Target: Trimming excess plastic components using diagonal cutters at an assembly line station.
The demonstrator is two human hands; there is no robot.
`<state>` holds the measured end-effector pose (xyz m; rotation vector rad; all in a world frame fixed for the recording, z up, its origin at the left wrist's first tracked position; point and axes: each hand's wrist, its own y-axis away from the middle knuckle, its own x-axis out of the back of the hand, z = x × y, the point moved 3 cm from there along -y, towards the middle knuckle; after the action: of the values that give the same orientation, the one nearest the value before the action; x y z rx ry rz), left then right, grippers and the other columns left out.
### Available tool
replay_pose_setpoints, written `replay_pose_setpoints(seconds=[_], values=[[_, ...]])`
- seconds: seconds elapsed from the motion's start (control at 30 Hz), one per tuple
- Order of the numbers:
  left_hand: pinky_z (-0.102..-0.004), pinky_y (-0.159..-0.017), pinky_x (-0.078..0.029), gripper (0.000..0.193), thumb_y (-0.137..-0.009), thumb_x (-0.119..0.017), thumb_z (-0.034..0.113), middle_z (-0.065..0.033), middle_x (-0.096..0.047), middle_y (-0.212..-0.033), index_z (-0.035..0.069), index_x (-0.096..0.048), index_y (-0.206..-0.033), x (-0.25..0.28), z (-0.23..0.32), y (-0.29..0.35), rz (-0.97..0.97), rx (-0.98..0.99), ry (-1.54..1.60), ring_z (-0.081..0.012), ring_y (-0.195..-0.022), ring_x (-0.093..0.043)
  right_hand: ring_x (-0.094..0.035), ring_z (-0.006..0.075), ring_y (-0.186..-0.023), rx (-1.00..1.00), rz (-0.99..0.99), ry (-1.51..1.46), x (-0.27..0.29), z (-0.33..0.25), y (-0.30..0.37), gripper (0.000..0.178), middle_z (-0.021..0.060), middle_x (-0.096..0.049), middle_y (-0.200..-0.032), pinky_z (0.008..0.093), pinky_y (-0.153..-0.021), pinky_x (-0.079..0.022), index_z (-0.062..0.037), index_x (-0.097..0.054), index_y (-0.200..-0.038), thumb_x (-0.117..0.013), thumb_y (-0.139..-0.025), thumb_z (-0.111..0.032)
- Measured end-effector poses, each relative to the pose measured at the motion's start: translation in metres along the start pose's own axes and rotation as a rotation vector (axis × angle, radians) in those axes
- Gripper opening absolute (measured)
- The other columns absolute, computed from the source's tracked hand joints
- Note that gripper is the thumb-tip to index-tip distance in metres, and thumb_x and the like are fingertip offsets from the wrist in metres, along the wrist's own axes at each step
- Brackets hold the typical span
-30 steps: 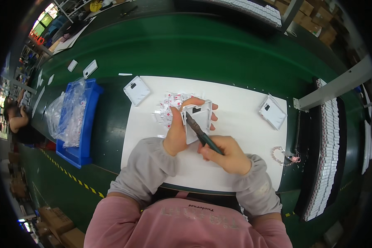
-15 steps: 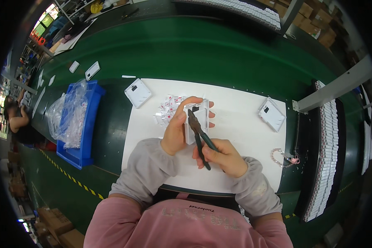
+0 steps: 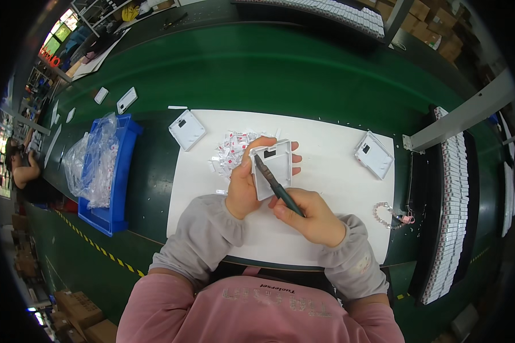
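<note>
Over the white work sheet (image 3: pixel 332 171), my left hand (image 3: pixel 241 188) grips a shallow white plastic case (image 3: pixel 279 166) by its sides, open face up. The case has a small black rectangle near its top edge. My right hand (image 3: pixel 316 218) is closed round the dark green handles of a pair of pliers (image 3: pixel 276 186). The pliers' jaws reach the case's upper left inner corner; whether they pinch anything there is too small to tell. Behind my left hand lies a pile of small white packets with red marks (image 3: pixel 233 150).
Similar white cases lie at the sheet's left (image 3: pixel 187 131) and right (image 3: pixel 374 156). A bead bracelet (image 3: pixel 381 214) lies at the lower right. A blue bin (image 3: pixel 120 194) with plastic bags stands left; a long tray of white pieces (image 3: pixel 453 200) stands right. A person (image 3: pixel 26 171) sits far left.
The pliers' handles have come together and the tool has turned in my right hand. The case has tilted so more of its inside shows.
</note>
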<state>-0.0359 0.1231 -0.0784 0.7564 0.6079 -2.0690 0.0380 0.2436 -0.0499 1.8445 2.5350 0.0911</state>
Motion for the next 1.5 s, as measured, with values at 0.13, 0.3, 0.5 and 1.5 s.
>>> replay_pose_setpoints(seconds=[0.13, 0.3, 0.5, 1.5], values=[[-0.049, -0.1, -0.041, 0.056, -0.092, -0.035, 0.047, -0.0259, -0.039, -0.135, 0.011, -0.031, -0.134, 0.0, -0.003, 0.001, 0.014, -0.026, -0.014, -0.0371, -0.118, -0.048, -0.04, 0.0096, -0.059, 0.003, 0.013, -0.012, -0.004, 0.002, 0.001, 0.023, 0.0025, -0.047, -0.066, 0.0272, -0.053, -0.035, -0.0002, -0.059, -0.086, -0.059, -0.091, -0.022], [-0.0491, -0.098, -0.042, 0.056, -0.092, -0.037, 0.049, -0.0256, -0.04, -0.134, 0.012, -0.032, -0.133, 0.0, -0.002, 0.001, 0.025, -0.031, -0.015, -0.0358, -0.117, -0.048, -0.043, 0.009, -0.058, -0.04, -0.001, -0.051, -0.009, 0.013, 0.001, 0.022, 0.0013, -0.05, -0.065, 0.0264, -0.053, -0.037, 0.0001, -0.061, -0.088, -0.059, -0.091, -0.021], [-0.0502, -0.092, -0.046, 0.054, -0.092, -0.036, 0.05, -0.0222, -0.045, -0.128, 0.012, -0.034, -0.129, -0.008, 0.005, 0.002, 0.116, -0.145, -0.059, -0.0328, -0.109, -0.053, -0.051, 0.0081, -0.062, -0.145, -0.028, -0.174, -0.017, 0.004, 0.0, 0.022, 0.0008, -0.056, -0.068, 0.0248, -0.055, -0.041, 0.0003, -0.059, -0.085, -0.056, -0.093, -0.02], [-0.0395, -0.085, -0.049, 0.072, -0.076, -0.061, 0.03, -0.0281, -0.062, -0.103, -0.007, -0.037, -0.133, 0.162, 0.164, 0.0, 0.65, 0.197, -2.021, -0.0383, -0.096, -0.062, -0.059, 0.0345, -0.084, -0.134, 0.696, 1.155, 0.174, -0.027, 0.036, 0.042, 0.0178, -0.056, -0.099, 0.0391, -0.075, -0.048, 0.0079, -0.063, -0.086, -0.077, -0.07, -0.029]])
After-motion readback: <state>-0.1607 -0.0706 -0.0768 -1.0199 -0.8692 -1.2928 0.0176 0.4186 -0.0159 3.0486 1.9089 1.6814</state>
